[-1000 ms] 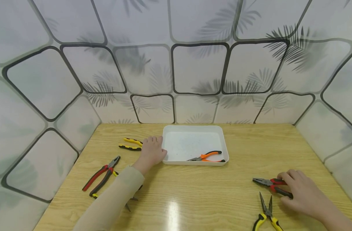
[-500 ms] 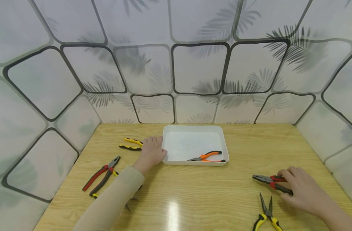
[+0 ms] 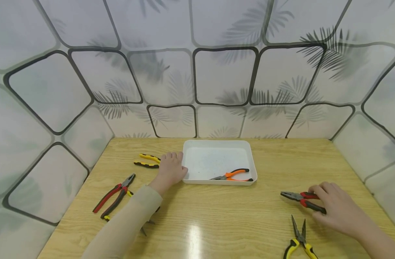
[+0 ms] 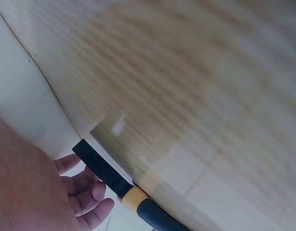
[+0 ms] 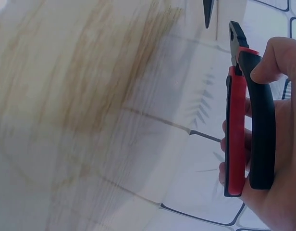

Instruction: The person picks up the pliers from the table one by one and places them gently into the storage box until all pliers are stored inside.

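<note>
My right hand [image 3: 338, 210] grips red-and-black combination pliers [image 3: 296, 196] at the right, their grey jaws pointing left. In the right wrist view the thumb presses the black handle [image 5: 261, 125] and the fingers lie behind the red one. Just below are yellow-and-black needle-nose pliers [image 3: 300, 239], spread apart. My left hand [image 3: 171, 169] rests at the left rim of the white tray [image 3: 213, 182], over the head of other yellow-and-black pliers [image 3: 149, 166]. In the left wrist view its fingers are loosely bent beside that pliers' dark head [image 4: 102, 168].
Orange-handled pliers [image 3: 236, 174] lie in the tray. Larger red-and-black pliers [image 3: 114, 196] lie at the left of the wooden table [image 3: 217, 219]. My left forearm [image 3: 129, 223] partly covers another yellow-and-black tool [image 3: 144, 230]. Patterned walls [image 3: 223, 79] enclose the back and sides.
My right hand and the combination pliers in it have shifted slightly up and to the left in the head view. The left hand and the tray have stayed put.
</note>
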{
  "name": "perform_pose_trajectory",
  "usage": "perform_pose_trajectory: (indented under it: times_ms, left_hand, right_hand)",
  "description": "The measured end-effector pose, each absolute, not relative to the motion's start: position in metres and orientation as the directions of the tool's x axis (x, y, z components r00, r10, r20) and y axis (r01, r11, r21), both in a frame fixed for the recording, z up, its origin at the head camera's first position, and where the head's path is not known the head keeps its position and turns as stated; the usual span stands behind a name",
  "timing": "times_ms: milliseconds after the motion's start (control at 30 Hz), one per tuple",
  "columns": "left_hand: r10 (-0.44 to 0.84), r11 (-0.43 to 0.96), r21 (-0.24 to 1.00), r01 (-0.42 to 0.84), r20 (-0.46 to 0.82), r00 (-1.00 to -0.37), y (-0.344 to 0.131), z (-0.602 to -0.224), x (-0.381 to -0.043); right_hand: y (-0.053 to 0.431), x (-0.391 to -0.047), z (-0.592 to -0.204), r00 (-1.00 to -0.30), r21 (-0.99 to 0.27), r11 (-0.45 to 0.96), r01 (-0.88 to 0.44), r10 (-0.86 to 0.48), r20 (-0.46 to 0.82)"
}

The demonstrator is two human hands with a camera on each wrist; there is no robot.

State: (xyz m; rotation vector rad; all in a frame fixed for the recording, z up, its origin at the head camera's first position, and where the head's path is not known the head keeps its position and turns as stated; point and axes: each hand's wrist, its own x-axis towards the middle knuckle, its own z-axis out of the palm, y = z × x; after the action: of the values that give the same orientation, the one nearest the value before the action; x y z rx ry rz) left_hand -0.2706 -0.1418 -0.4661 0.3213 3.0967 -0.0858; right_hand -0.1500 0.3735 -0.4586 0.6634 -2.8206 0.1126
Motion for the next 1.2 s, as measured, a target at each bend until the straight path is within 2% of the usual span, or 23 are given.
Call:
perform_pose_trajectory:
  times_ms: [367, 700, 1200]
  left_hand:
    - [0.206, 0.976, -0.062, 0.208, -0.039, -0.978, -0.142, -0.465, -0.271]
    - [0.201, 0.978, -0.055, 0.203, -0.054, -0.978, -0.142, -0.464, -0.272]
    - [0.207, 0.977, -0.052, 0.208, -0.038, -0.978, -0.141, -0.461, -0.268]
  right_hand:
    - [0.368, -0.155, -0.456, -0.838, -0.020, 0.873, -0.488, -0.462, 0.292]
    - [0.360, -0.162, -0.452, -0.838, -0.025, 0.871, -0.491, -0.465, 0.284]
    - [0.349, -0.174, -0.448, -0.788, -0.010, 0.836, -0.548, -0.512, 0.342]
